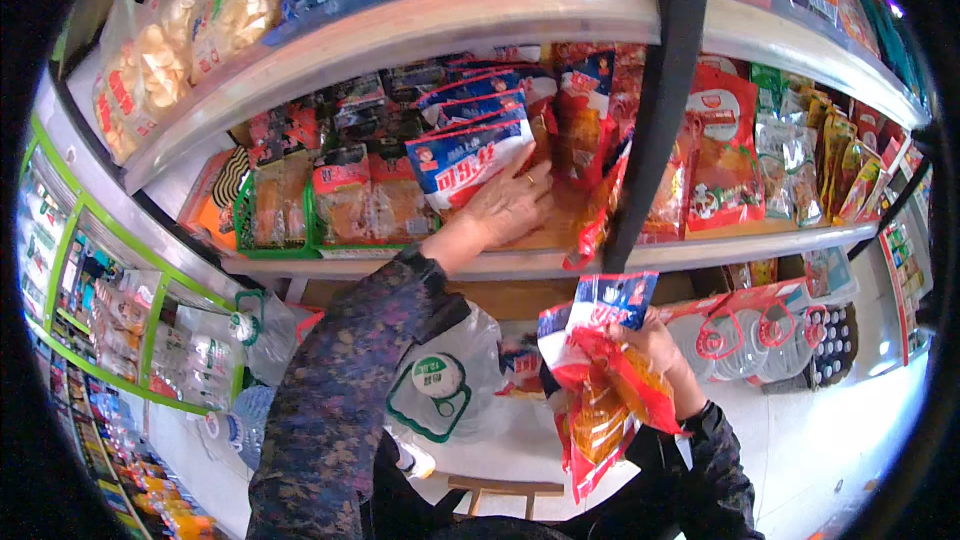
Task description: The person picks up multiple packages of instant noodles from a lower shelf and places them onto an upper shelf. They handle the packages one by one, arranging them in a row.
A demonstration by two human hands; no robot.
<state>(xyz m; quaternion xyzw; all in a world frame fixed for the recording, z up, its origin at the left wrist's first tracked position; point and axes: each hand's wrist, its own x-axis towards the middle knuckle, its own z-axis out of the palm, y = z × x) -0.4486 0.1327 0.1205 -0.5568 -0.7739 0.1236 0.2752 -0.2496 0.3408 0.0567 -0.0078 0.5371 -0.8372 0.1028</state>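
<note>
My left hand (514, 199), with a ring on one finger, reaches onto the middle shelf. It touches the right edge of the front blue, white and red snack packet (469, 154), one of several standing in a row. Its fingertips are partly hidden, so a firm grip cannot be made out. Lower down, in front of the shelf, my right hand (654, 349) is closed around a bunch of similar snack packets (596, 435) with clear windows and orange-brown contents. To the left of my left hand, flat red-and-black packets (341, 202) stand in green baskets (311, 244).
A dark upright post (660, 105) crosses in front of the shelves. Bagged snacks (161, 52) line the upper shelf (465, 19). Below stand a large water jug (439, 390), clear bottles with red handles (739, 349) and a wooden stool (502, 487). A green-framed rack (154, 322) is at left.
</note>
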